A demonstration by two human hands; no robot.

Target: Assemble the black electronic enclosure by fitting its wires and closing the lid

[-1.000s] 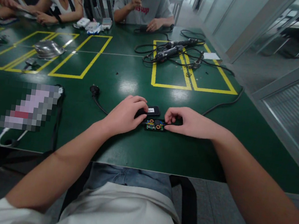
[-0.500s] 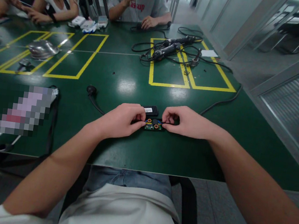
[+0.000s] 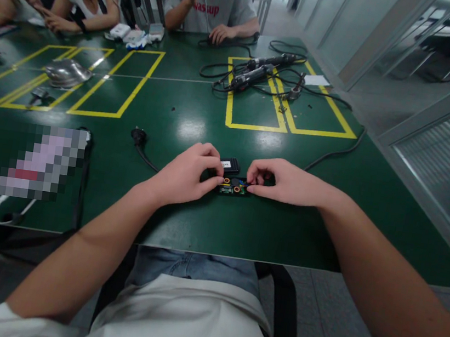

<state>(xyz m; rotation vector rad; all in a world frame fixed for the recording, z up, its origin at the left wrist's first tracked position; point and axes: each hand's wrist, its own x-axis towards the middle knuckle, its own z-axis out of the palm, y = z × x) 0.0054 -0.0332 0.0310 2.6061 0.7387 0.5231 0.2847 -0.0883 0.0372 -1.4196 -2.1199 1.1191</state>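
A small circuit board with copper-wound coils and a yellow wire lies in a black open case on the green table, between my hands. My left hand is closed in a pinch at the board's left end; its fingertips hide what lies between them. At the right end, my right hand pinches a thin black cable, its other fingers curled. Just behind the board sits a black ribbed case cover with a white label. A black cord with a plug runs toward my left hand.
A pixelated pinkish object lies at the left with a dark strap beside it. Black corded tools rest inside yellow tape outlines. A metal bowl-like piece is at far left. A co-worker sits opposite, holding a long tool.
My left hand's fingers have lifted and shifted slightly right over the board's left end. My right hand stays at the right end. The view has moved a little.
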